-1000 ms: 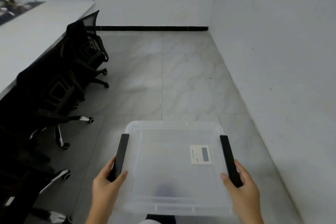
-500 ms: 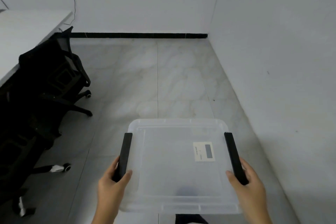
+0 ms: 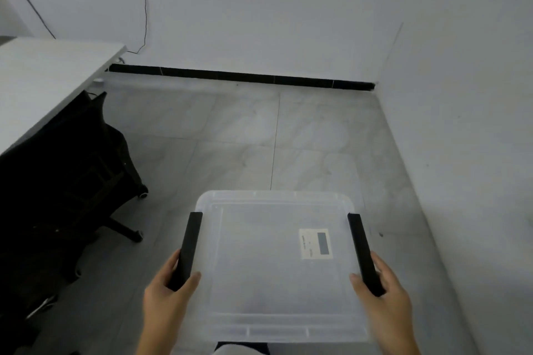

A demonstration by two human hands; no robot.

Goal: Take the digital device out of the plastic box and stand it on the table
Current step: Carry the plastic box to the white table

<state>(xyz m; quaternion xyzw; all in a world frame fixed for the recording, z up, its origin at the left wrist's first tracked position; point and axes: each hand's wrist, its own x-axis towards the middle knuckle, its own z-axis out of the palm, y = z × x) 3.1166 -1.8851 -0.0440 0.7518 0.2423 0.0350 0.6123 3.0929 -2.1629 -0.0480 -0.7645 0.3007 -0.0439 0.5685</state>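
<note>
From the head camera I see a clear plastic box (image 3: 277, 265) carried above the grey tiled floor (image 3: 245, 138), its lid on. My left hand (image 3: 167, 297) is clenched around the black latch handle (image 3: 188, 251) on the box's left edge, and my right hand (image 3: 383, 300) grasps the matching black handle (image 3: 364, 253) on the right edge. The digital device (image 3: 315, 243), pale with a grey screen, lies flat inside the box near its right edge, seen through the lid. A white table (image 3: 43, 86) stands at the far left, with a black office chair (image 3: 66, 181) tucked beside it
</note>
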